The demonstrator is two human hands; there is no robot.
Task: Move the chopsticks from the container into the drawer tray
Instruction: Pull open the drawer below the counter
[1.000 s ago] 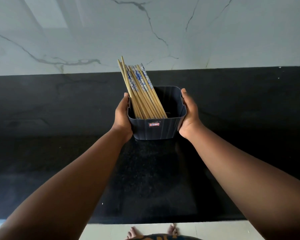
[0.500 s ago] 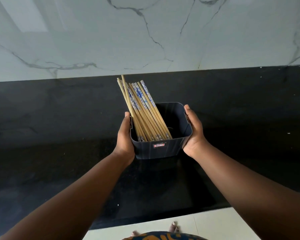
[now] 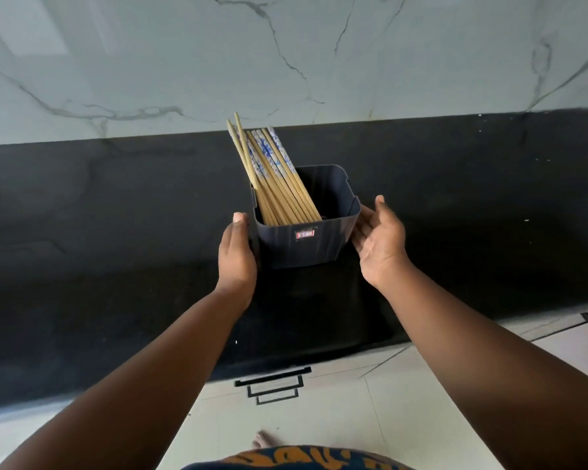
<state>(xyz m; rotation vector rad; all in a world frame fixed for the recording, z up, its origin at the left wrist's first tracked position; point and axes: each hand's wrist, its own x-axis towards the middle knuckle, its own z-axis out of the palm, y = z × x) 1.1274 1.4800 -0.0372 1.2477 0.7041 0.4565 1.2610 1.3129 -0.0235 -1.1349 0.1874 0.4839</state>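
Bamboo chopsticks are leaned in a dark container, flanked by the loosely opened left hand and spread right hand.

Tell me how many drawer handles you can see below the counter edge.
3 drawer handles, stacked below the black counter edge: top handle, middle handle, bottom handle. More may be hidden by the arms or out of view.
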